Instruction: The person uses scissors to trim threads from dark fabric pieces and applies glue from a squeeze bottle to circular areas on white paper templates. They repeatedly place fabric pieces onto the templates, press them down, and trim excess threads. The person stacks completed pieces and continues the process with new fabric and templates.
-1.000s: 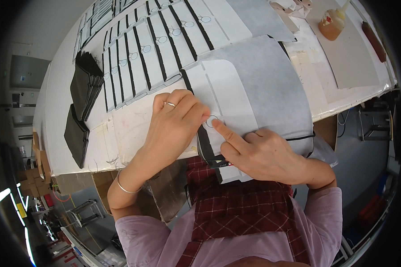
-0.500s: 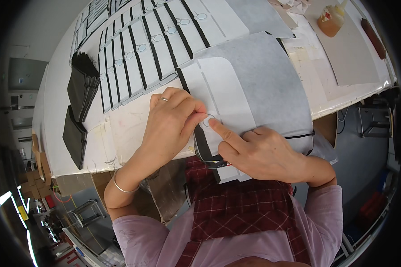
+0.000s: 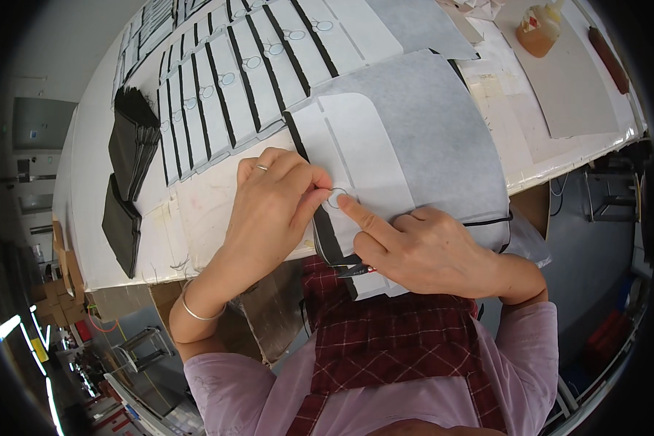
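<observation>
My left hand (image 3: 269,200) pinches a small ring (image 3: 336,198) on the white panel (image 3: 363,156); my right hand (image 3: 421,247) presses with its forefinger, seemingly palming snips. Slipping would misplace it.

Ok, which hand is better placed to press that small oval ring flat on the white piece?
Right hand: its forefinger tip already lies on the oval ring. The left hand pinches the ring's edge from the other side, steadying the white piece.

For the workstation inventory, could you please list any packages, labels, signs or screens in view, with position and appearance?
Bottle: far right of the table, squat, amber, with a red and white label.
Sign: on the grey wall panel at left, small, bluish.
No screens in view.
</observation>
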Demonstrator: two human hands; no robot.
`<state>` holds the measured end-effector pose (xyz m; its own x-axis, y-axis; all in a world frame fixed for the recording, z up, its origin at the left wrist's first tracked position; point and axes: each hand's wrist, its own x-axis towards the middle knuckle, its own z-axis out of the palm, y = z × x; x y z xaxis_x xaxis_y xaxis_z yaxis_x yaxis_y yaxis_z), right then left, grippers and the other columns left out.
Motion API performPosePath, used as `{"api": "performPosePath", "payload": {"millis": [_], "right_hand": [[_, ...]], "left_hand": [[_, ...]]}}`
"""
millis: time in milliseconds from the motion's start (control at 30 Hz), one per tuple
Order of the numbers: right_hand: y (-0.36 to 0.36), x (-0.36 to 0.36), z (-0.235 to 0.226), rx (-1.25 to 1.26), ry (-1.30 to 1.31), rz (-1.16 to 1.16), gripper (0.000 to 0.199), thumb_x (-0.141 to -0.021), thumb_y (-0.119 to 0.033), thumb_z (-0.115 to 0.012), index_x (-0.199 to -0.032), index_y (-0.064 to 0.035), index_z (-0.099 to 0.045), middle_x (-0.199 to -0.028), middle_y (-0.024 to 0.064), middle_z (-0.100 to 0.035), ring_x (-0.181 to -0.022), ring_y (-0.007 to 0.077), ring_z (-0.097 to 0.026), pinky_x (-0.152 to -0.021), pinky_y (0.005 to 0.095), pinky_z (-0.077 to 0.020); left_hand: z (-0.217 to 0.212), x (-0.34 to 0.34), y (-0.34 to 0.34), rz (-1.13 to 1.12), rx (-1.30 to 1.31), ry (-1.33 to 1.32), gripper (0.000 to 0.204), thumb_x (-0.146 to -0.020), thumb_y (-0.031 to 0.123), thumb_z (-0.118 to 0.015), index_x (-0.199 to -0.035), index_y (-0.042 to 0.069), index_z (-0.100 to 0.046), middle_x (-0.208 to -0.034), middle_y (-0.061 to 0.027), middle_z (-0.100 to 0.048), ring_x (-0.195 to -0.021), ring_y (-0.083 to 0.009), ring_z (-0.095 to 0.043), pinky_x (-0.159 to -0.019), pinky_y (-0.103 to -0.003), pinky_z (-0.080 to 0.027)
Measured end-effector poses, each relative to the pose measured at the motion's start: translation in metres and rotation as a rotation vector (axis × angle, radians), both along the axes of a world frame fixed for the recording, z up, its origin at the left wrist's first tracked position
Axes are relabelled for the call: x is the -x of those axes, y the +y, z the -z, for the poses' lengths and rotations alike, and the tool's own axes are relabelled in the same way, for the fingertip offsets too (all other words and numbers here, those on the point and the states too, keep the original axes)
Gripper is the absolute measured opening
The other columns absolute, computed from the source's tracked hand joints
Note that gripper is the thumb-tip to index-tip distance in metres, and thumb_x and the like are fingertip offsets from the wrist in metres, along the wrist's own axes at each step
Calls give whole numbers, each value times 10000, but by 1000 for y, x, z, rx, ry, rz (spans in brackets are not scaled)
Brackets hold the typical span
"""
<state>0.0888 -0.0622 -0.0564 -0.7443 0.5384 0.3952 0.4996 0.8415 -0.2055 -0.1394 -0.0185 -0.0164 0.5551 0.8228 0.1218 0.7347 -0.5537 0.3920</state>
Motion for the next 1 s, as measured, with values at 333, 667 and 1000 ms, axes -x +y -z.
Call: {"api": "performPosePath", "payload": {"millis": [333, 667, 1000], "right_hand": [[0, -1, -1, 4, -4, -1, 103, -782, -128, -617, -750, -65, -542, -1262, 218, -649, -412, 79, -465, -418, 245, -413], [0, 0, -1, 11, -12, 9, 112, -776, -137, -622, -743, -70, -538, -1268, 212, -648, -416, 81, -479, -419, 244, -423], [0, -1, -2, -7, -47, 34, 170, -743, -183, -676, -699, -125, -523, -1369, 146, -625, -428, 52, -494, -441, 208, -414]], "left_hand": [[3, 7, 11, -57, 253, -142, 73, -883, 65, -681, -943, 66, -639, -865, -31, -588, -869, -212, -555, -842, -348, -349], [7, 4, 4, 11, 92, -12, 88, -904, 65, -666, -963, 33, -610, -895, -68, -566, -848, -213, -546, -823, -338, -415], [15, 6, 1, 4, 88, -62, 86, -936, 68, -644, -954, 16, -578, -832, -66, -524, -824, -204, -520, -753, -313, -425]]}}
